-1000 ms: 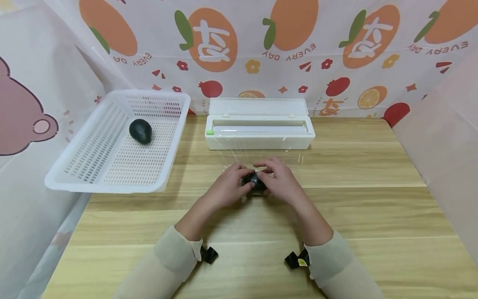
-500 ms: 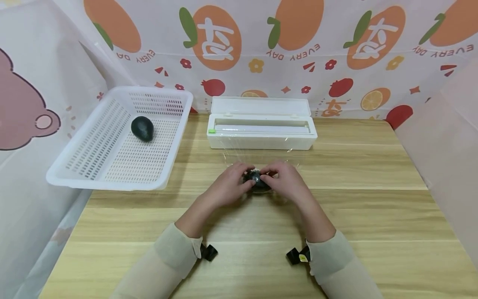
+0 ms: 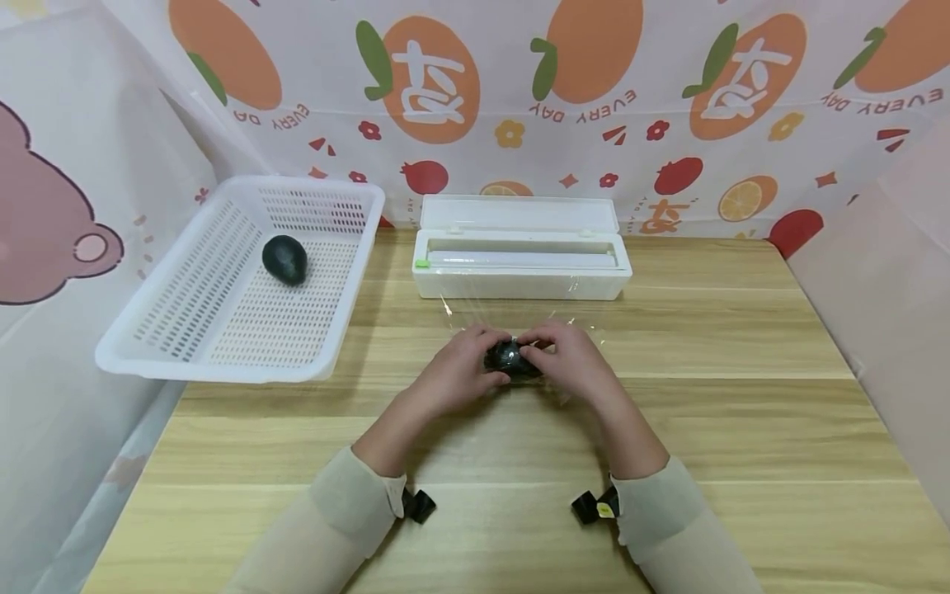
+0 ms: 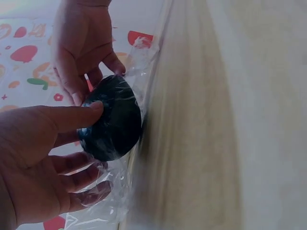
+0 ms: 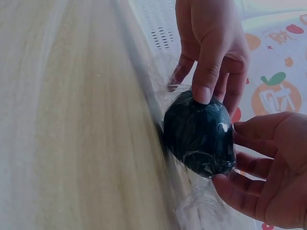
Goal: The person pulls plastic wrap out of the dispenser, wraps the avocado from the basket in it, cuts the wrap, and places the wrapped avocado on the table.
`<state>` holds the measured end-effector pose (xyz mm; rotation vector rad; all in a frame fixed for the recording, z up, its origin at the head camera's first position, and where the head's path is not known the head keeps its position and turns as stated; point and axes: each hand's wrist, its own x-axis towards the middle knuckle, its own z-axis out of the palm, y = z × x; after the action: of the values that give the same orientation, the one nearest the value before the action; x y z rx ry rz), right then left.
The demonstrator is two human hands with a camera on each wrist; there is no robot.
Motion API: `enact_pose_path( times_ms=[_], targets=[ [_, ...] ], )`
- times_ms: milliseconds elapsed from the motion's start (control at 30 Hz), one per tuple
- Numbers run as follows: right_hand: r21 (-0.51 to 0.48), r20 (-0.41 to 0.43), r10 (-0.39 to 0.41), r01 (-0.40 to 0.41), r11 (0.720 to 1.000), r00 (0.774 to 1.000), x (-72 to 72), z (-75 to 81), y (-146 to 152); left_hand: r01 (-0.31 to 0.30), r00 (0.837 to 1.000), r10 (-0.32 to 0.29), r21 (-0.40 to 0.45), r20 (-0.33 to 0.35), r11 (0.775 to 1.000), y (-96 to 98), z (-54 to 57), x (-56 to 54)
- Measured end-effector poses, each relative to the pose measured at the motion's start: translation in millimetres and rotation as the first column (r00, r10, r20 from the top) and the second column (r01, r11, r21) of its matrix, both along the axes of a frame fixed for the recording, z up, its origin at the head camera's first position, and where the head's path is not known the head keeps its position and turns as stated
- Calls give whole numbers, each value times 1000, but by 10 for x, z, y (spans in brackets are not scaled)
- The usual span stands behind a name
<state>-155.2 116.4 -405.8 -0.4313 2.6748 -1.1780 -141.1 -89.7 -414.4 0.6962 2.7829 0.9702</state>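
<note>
A dark green avocado (image 3: 510, 356) lies on the table between the two hands, with clear cling film (image 3: 512, 312) round it. My left hand (image 3: 456, 369) grips its left side; in the left wrist view the thumb lies over the wrapped avocado (image 4: 117, 122). On the opposite side my right hand (image 3: 567, 360) holds it by thumb and fingertips. Loose, crumpled film (image 5: 199, 208) sticks out past the avocado in the right wrist view. From the hands the film stretches back to a white dispenser box (image 3: 522, 285), whose lid stands raised over a roll.
A white perforated basket (image 3: 326, 367) stands at the left with another avocado (image 3: 285, 260) in it. A green slider (image 3: 422, 264) sits at the left end of the dispenser. Printed cloth (image 3: 564, 157) hangs behind the wooden table (image 3: 712, 429).
The avocado has been turned slightly under the fingers and shows more of its top. My left thumb has slid down to its near edge. Both hands stay at nearly the same place.
</note>
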Motion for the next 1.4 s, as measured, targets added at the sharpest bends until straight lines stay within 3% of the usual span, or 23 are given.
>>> enact_pose_path(
  times_ms=[167, 400, 567, 700, 867, 933, 1067, 1167, 1267, 1400],
  targets=[
    [-19, 1, -45, 45, 999, 999, -34, 15, 95, -6, 1000, 6, -21, 3, 1000, 9, 25, -1],
    [-62, -75, -147, 142, 988, 986, -32, 77, 187, -8, 999, 9, -36, 36, 999, 3, 47, -23],
    [-138, -78, -82, 71, 988, 994, 31, 116, 40, -4, 998, 7, -56, 59, 998, -9, 47, -59],
    [-110, -54, -25, 19, 994, 998, 57, 74, -70, 11, 998, -7, -73, 66, 997, -18, 44, -89],
    [-57, -71, -14, 10, 998, 997, 56, 19, -102, 19, 997, -12, -91, 77, 996, -21, 50, -112],
    [-30, -85, -8, 6, 1000, 996, 48, 8, -98, -14, 998, 19, -106, 51, 994, -15, 77, -108],
    [10, -96, 3, -2, 1000, 995, 25, 0, -88, -103, 992, 96, -78, -81, 992, 26, 180, -69],
    [23, -103, 15, -12, 1000, 995, 11, -3, -82, -96, 982, 94, -8, -161, 995, 83, 236, -20],
    [35, -114, 20, -17, 999, 993, 3, -13, -77, -65, 985, 66, 14, -157, 998, 142, 226, 20],
    [31, -111, 12, -8, 999, 994, 8, -28, -77, -82, 989, 79, -17, -124, 996, 176, 144, 28]
  ],
)
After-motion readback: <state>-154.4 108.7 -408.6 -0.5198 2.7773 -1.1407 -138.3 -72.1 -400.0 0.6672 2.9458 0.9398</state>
